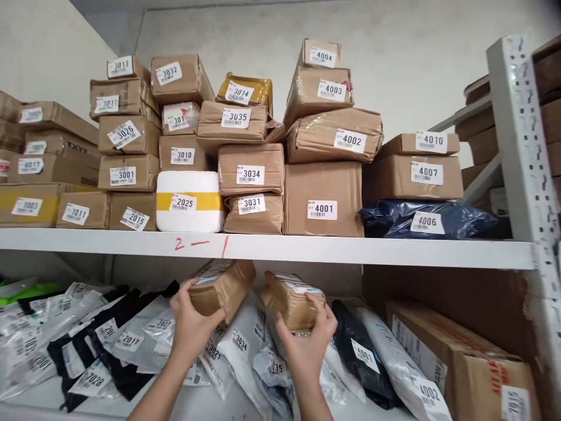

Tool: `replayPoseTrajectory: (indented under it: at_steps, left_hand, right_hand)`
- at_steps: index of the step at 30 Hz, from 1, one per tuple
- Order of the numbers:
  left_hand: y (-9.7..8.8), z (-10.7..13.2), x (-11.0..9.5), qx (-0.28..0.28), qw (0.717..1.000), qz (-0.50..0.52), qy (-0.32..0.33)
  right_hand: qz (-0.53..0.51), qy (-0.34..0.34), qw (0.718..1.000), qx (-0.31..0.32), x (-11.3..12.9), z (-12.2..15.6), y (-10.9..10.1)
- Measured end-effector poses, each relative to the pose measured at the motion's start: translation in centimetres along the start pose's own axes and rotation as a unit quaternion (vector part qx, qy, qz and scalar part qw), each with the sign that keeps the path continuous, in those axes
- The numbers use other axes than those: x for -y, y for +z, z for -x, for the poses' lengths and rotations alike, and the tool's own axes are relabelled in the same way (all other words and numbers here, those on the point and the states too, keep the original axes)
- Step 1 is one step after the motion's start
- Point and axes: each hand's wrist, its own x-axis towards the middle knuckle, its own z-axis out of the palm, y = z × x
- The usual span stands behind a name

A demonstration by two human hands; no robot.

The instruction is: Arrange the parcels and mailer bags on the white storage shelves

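Observation:
My left hand (pixel 191 324) is closed around a small brown taped parcel (pixel 225 283), holding it just under the shelf board. My right hand (pixel 307 345) grips a second small brown parcel (pixel 291 298) with a white label on top. Both parcels are held side by side above a heap of white, grey and black numbered mailer bags (pixel 131 342) on the lower shelf. Both forearms reach up from the bottom of the view.
The upper white shelf (pixel 272 247), marked "2—1" in red, carries stacked numbered cardboard boxes (pixel 323 199), a white foam box (pixel 190 202) with yellow tape and a dark blue bag (pixel 427 219). Large brown boxes (pixel 464 356) sit lower right beside a grey perforated rack post (pixel 523 152).

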Motion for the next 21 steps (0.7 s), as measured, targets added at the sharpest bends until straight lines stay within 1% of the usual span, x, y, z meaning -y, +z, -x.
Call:
replayPoseTrajectory:
  at_steps: [3, 6, 8, 10, 13, 15, 18, 20, 21]
  left_hand:
    - [2.2, 2.2, -2.4, 0.052, 0.997, 0.037, 0.033]
    - [4.0, 3.6, -4.5, 0.096, 0.992, 0.080, 0.029]
    - [5.1, 4.2, -6.0, 0.118, 0.988, 0.099, 0.012]
    - [6.3, 4.9, -7.9, 0.145, 0.983, 0.111, -0.020]
    - [8.7, 6.3, -11.3, 0.219, 0.966, 0.118, -0.064]
    - [11.0, 7.6, -14.0, 0.261, 0.955, 0.122, -0.070]
    - [15.5, 10.1, -18.1, 0.289, 0.946, 0.138, -0.053]
    - [18.7, 12.3, -20.8, 0.301, 0.940, 0.147, -0.060]
    - [20.2, 13.4, -22.1, 0.307, 0.937, 0.148, -0.075]
  right_hand:
    - [0.047, -0.037, 0.996, -0.070, -0.3, -1.7, -2.9]
    - [0.081, -0.073, 0.987, -0.121, -0.1, -3.6, -6.0]
    - [0.101, -0.104, 0.981, -0.130, -0.2, -4.9, -8.1]
    - [0.127, -0.144, 0.974, -0.123, -0.8, -6.5, -10.5]
    - [0.179, -0.179, 0.960, -0.122, -3.2, -9.9, -14.8]
    - [0.216, -0.183, 0.952, -0.118, -5.6, -12.4, -17.9]
    - [0.267, -0.159, 0.948, -0.063, -9.4, -15.5, -22.0]
    - [0.297, -0.138, 0.944, -0.025, -11.4, -16.6, -23.8]
    - [0.309, -0.136, 0.941, -0.016, -12.1, -16.9, -24.3]
